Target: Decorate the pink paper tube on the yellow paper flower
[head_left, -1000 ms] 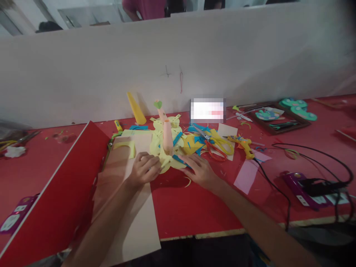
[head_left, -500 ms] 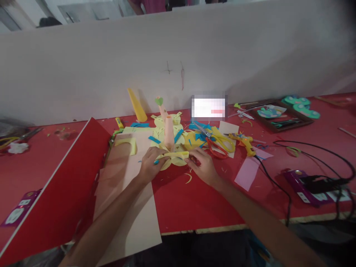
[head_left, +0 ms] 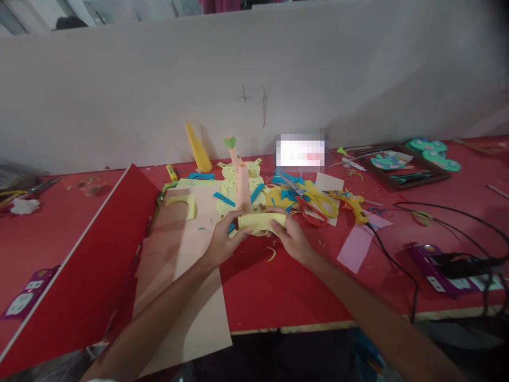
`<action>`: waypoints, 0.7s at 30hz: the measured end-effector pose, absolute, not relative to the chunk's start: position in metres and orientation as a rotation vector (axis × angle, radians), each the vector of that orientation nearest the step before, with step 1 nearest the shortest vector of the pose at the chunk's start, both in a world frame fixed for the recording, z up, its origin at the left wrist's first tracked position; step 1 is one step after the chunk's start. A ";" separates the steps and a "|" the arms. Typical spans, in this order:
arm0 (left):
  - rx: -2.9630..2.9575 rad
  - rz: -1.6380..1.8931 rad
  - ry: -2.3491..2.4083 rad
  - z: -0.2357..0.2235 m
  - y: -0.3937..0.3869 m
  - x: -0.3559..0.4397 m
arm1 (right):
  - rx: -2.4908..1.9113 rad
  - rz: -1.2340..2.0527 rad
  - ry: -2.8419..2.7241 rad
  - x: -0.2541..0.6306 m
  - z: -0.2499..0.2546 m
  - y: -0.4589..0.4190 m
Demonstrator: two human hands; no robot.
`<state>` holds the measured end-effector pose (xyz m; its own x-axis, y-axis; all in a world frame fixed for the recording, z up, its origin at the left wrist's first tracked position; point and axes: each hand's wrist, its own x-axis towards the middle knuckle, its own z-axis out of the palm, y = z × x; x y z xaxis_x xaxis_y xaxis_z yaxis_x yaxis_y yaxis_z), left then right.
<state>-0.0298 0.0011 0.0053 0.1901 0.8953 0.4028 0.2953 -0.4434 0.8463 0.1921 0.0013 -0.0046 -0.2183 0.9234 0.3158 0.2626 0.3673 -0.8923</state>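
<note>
Between them, my left hand [head_left: 223, 239] and my right hand [head_left: 293, 239] grip a curved pale yellow foam piece [head_left: 260, 223], one at each end. Its broad face is turned toward me, and a blue bit [head_left: 231, 228] shows by my left fingers. Just behind stands an upright peach tube [head_left: 243, 188] on a pale yellow scalloped base [head_left: 222, 188] with blue strips. A second peach tube [head_left: 234, 154], topped by a green heart-shaped piece [head_left: 229, 141], rises farther back. My hands partly hide the near end of the base.
Scissors with red and yellow handles [head_left: 314, 204], a yellow glue gun [head_left: 353, 204] and pink paper [head_left: 356, 246] lie to the right. A yellow cone [head_left: 199, 151] leans on the wall. Large cream sheets [head_left: 191, 313] and a red board [head_left: 91, 265] are left; a purple power strip [head_left: 437, 270] is right.
The yellow foam piece has tilted from nearly edge-on to showing its broad face. Both hands have turned with it, and the view has shifted slightly.
</note>
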 end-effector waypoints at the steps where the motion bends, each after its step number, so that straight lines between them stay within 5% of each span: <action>1: 1.847 1.204 1.162 0.006 0.001 -0.030 | -1.073 0.921 -1.681 0.192 -0.006 0.002; 21: 1.660 1.054 1.319 0.012 -0.009 -0.021 | -1.074 1.125 -1.732 0.190 -0.008 0.001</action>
<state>-0.0208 -0.0085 0.0124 0.1278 0.9810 0.1460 0.3583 -0.1829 0.9155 0.1898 0.0007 -0.0077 -0.3273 0.9305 0.1646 0.2278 0.2468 -0.9419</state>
